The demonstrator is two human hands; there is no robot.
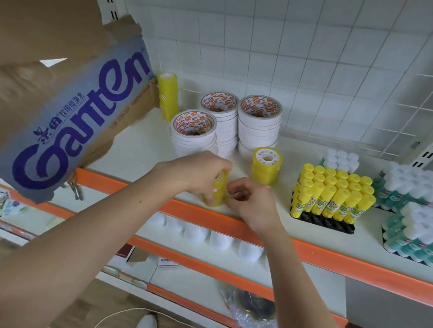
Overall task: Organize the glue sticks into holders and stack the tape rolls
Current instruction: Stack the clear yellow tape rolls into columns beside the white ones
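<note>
Hands [202,173] gripping yellow tape stack [216,191]

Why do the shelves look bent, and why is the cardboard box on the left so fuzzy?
Head view: the wide-angle lens bows the orange shelf edge and the wire grid. The cardboard box sits close to the camera and looks soft. The yellow glue sticks are fairly sharp. Light is even and soft, with only faint shadows. Both hands, left hand and right hand, show slight blur.
</note>
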